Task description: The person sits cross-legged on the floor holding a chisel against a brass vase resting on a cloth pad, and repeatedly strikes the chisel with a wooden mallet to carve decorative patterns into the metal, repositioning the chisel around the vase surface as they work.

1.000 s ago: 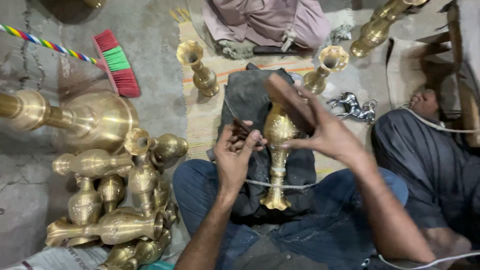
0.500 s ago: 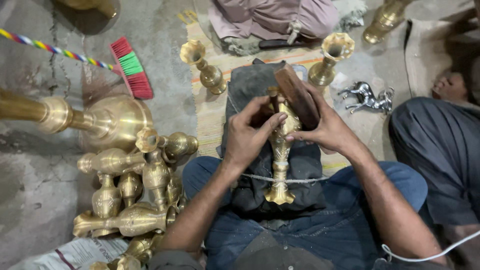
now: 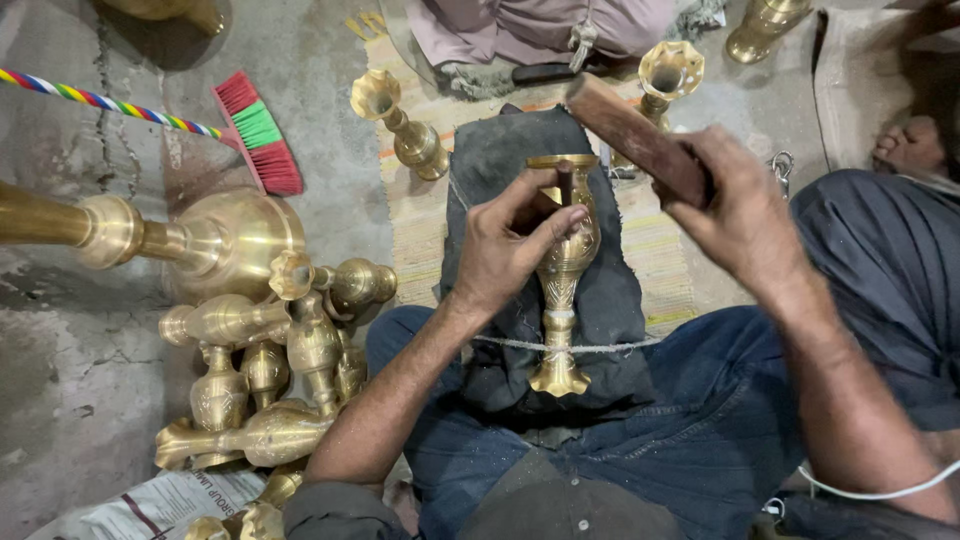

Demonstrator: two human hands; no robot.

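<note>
On the dark cloth across your lap lies the brass vase; your left hand pinches a thin punch over its mouth, while your right hand grips a wooden mallet, raised above.

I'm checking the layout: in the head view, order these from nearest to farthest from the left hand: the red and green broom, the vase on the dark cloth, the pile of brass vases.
1. Vase on the dark cloth: touching the left hand.
2. Pile of brass vases: lower left.
3. Red and green broom: upper left.
</note>
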